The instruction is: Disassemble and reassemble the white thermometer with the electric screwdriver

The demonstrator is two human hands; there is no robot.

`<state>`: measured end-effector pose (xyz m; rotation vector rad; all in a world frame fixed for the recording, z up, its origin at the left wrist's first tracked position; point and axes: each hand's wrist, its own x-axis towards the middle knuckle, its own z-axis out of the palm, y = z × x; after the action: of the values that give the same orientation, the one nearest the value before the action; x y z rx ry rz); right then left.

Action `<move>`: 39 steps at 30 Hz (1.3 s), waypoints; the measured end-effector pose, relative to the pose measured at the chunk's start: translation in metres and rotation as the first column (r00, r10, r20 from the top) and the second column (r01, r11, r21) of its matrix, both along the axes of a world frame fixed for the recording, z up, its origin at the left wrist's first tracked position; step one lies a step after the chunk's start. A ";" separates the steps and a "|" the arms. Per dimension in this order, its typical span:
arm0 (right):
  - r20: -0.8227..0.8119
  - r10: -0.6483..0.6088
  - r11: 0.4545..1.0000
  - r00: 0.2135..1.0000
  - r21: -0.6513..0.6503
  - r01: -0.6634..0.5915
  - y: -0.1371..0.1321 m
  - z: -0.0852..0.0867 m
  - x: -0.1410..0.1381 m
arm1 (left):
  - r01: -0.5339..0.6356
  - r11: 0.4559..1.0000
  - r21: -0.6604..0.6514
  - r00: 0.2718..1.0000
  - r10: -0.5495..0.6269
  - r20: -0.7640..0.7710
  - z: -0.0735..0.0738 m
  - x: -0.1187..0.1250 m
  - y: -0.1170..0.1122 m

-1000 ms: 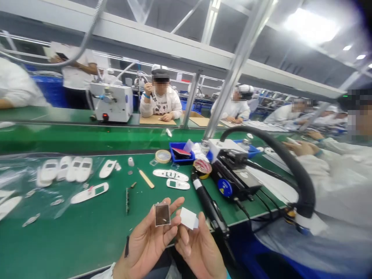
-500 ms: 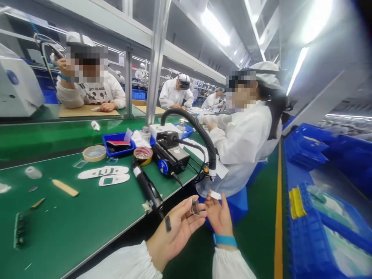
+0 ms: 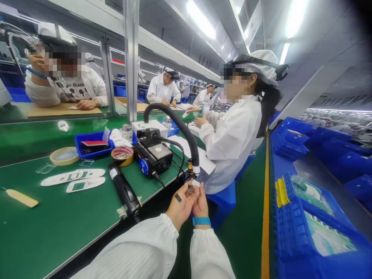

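Past the table's front edge, my hands are close together below the end of a black flexible hose (image 3: 193, 143). My left hand (image 3: 181, 205) is closed on a small see-through framed piece (image 3: 190, 188), its exact kind too small to tell. A small dark rectangle (image 3: 178, 197) lies against the back of this hand, near the thumb. My right hand (image 3: 201, 205), with a blue band at its wrist, holds a small flat white piece (image 3: 195, 183) between fingers and thumb. The hands appear to touch or overlap, and some fingertips are hidden.
A black box device (image 3: 154, 153) and a black cylindrical tool (image 3: 124, 193) sit on the green table (image 3: 81, 217). White oval covers (image 3: 72, 177), tape rolls (image 3: 64, 155) and a blue tray (image 3: 93, 149) lie left. A co-worker (image 3: 238, 120) sits ahead; blue crates (image 3: 296, 228) stand right.
My hands have come together and moved up, nearer the hose end. The view has shifted, so the table things appear further left. The seated co-worker's hand now holds up a white piece.
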<state>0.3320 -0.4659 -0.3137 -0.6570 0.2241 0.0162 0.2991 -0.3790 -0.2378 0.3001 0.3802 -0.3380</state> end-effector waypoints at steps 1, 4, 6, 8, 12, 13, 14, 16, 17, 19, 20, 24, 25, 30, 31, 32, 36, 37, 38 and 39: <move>-0.004 -0.003 1.000 1.000 0.001 0.003 -0.002 -0.001 0.001 | -0.016 1.000 0.002 1.000 0.016 -0.014 -0.002 0.005 -0.004; -0.011 -0.014 1.000 1.000 0.001 0.014 -0.008 -0.002 0.002 | -0.053 0.999 0.008 0.998 0.054 -0.027 -0.009 0.017 -0.015; -0.015 -0.019 1.000 1.000 -0.001 0.019 -0.012 -0.003 0.001 | -0.066 0.998 0.010 0.997 0.066 -0.028 -0.015 0.023 -0.022; -0.025 -0.026 1.000 0.999 -0.003 0.026 -0.015 -0.005 0.000 | -0.068 0.998 0.008 0.997 0.068 -0.032 -0.022 0.029 -0.028; -0.046 -0.057 0.998 0.997 -0.015 0.056 -0.018 -0.010 -0.003 | -0.053 0.999 0.007 0.997 0.053 -0.054 -0.035 0.034 -0.038; -0.050 -0.065 0.998 0.997 -0.017 0.064 -0.019 -0.011 -0.003 | -0.047 0.999 0.006 0.997 0.047 -0.062 -0.037 0.034 -0.040; -0.054 -0.072 0.997 0.996 -0.018 0.071 -0.020 -0.011 -0.004 | -0.041 0.999 0.002 0.997 0.041 -0.070 -0.038 0.034 -0.041; -0.057 -0.077 0.997 0.995 -0.019 0.076 -0.022 -0.011 -0.004 | -0.025 1.000 -0.009 0.996 0.024 -0.088 -0.039 0.033 -0.043; -0.057 -0.077 0.997 0.995 -0.021 0.076 -0.023 -0.010 -0.004 | -0.017 1.000 -0.016 0.995 0.016 -0.097 -0.039 0.033 -0.044; -0.055 -0.079 0.997 0.995 -0.025 0.078 -0.025 -0.008 -0.004 | -0.003 0.999 -0.034 0.994 -0.001 -0.111 -0.036 0.033 -0.044; -0.054 -0.082 0.996 0.995 -0.027 0.080 -0.026 -0.007 -0.003 | 0.005 0.999 -0.045 0.993 -0.010 -0.114 -0.034 0.033 -0.044; -0.062 -0.086 0.996 0.994 -0.035 0.084 -0.026 -0.006 -0.001 | 0.033 0.995 -0.096 0.994 -0.043 -0.105 -0.017 0.024 -0.037; -0.071 -0.083 0.996 0.994 -0.038 0.080 -0.025 -0.007 0.000 | 0.041 0.993 -0.113 0.994 -0.052 -0.096 -0.010 0.018 -0.032; -0.113 -0.051 0.997 0.992 -0.056 0.045 -0.016 -0.010 0.003 | 0.133 0.980 -0.147 0.991 -0.137 -0.013 0.027 -0.035 0.034; -0.111 -0.054 0.997 0.992 -0.056 0.048 -0.014 -0.010 0.003 | 0.182 0.979 -0.096 0.983 -0.183 0.002 0.033 -0.046 0.055; -0.107 -0.060 0.997 0.992 -0.054 0.055 -0.012 -0.009 0.001 | 0.196 0.980 -0.029 0.981 -0.196 -0.003 0.038 -0.057 0.077; -0.119 -0.098 0.995 0.988 -0.044 0.094 -0.002 -0.001 -0.009 | 0.105 0.986 0.130 0.991 -0.114 0.067 0.050 -0.095 0.164; -0.136 -0.115 0.993 0.984 -0.050 0.109 0.001 0.003 -0.013 | 0.064 0.986 0.157 0.994 -0.077 0.078 0.052 -0.103 0.184; -0.174 -0.141 0.989 0.975 -0.075 0.129 0.004 0.007 -0.018 | 0.019 0.983 0.182 0.996 -0.035 0.086 0.053 -0.111 0.203; -0.212 -0.172 0.982 0.962 -0.110 0.151 0.007 0.013 -0.024 | -0.026 0.978 0.205 0.996 0.008 0.090 0.054 -0.119 0.220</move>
<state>0.3082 -0.4584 -0.3004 -0.7284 0.4958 -0.0793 0.1804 -0.1593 -0.1834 0.5131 0.3305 -0.2678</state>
